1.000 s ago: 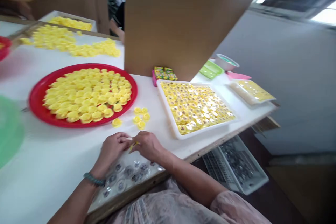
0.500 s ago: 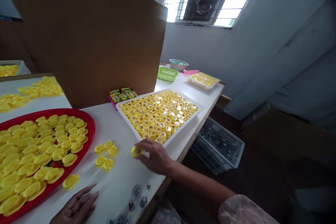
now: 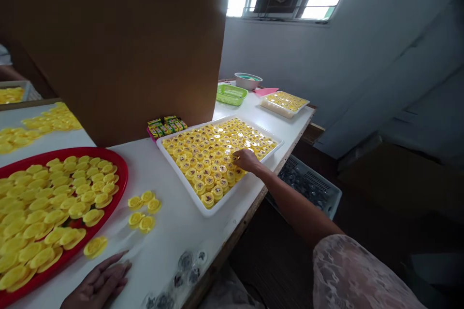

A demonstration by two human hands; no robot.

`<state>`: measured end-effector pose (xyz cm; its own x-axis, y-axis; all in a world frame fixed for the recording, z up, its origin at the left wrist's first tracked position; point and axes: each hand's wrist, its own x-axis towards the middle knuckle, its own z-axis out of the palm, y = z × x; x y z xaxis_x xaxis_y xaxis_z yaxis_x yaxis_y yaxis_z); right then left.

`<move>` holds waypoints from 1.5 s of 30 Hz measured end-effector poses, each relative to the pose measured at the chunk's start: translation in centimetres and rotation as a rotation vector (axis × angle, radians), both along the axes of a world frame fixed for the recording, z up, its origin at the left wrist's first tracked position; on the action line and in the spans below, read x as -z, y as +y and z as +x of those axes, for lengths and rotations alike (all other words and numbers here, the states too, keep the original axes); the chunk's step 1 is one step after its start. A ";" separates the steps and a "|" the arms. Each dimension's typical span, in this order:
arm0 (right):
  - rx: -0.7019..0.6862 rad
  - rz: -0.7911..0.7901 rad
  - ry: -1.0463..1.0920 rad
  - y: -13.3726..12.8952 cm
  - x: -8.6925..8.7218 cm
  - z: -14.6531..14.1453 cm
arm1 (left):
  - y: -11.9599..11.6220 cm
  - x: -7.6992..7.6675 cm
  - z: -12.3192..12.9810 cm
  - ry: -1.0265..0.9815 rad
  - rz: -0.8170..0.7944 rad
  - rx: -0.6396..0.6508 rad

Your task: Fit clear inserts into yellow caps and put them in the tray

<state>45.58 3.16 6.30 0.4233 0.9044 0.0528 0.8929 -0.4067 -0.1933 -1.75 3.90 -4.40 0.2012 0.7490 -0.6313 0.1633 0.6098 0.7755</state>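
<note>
My right hand reaches over the white tray, its fingertips down among the rows of round yellow pieces; whatever the fingers pinch is too small to make out. My left hand rests on the white table near its front edge, palm partly up, fingers loosely apart and nothing in them. Beside it lies one yellow disc, next to the red tray full of yellow discs. Several yellow pieces lie between the two trays. Clear plastic caps lie near the front edge.
A brown board stands behind the trays, with small green-yellow packets at its foot. Farther back are a green basket, a grey bowl and a second filled tray. A crate sits below the table's right edge.
My right hand has moved from the table, where it held a yellow piece by the tray's near corner, up and right onto the tray's contents. My left hand has barely moved.
</note>
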 end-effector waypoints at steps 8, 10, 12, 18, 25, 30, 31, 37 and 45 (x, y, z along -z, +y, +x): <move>-0.345 0.315 -0.025 -3.8 -0.7 -9.0 | -1.9 -3.2 1.6 -0.058 0.184 -0.003; -0.602 0.215 0.104 -5.1 -0.2 -12.6 | -2.0 -3.2 1.6 -0.065 0.222 0.012; -0.781 0.092 0.176 -6.2 0.5 -15.9 | -2.1 -3.2 1.5 -0.063 0.249 0.022; -0.870 0.040 0.228 -7.9 0.6 -20.3 | -2.4 -3.5 1.4 -0.062 0.286 0.024; -0.978 -0.205 0.223 -8.5 2.7 -21.8 | -2.5 -3.4 1.3 -0.072 0.315 0.047; -0.922 -0.190 0.265 -8.0 3.8 -22.0 | -2.6 -3.4 1.3 -0.062 0.330 0.049; -0.915 -0.179 0.276 -7.9 3.8 -21.9 | -2.5 -3.4 1.3 -0.058 0.335 0.054; -0.902 -0.131 0.395 -6.9 4.2 -22.0 | -2.5 -3.2 1.4 -0.032 0.380 0.081; -0.667 -0.037 0.711 -5.8 4.0 -23.2 | -2.7 -3.5 1.6 -0.083 0.385 0.082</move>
<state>22.41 -2.68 2.33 -0.2543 0.9658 -0.0499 0.6219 0.1238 -0.7732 -0.19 1.18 -0.85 0.3092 0.9068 -0.2866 0.1263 0.2596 0.9574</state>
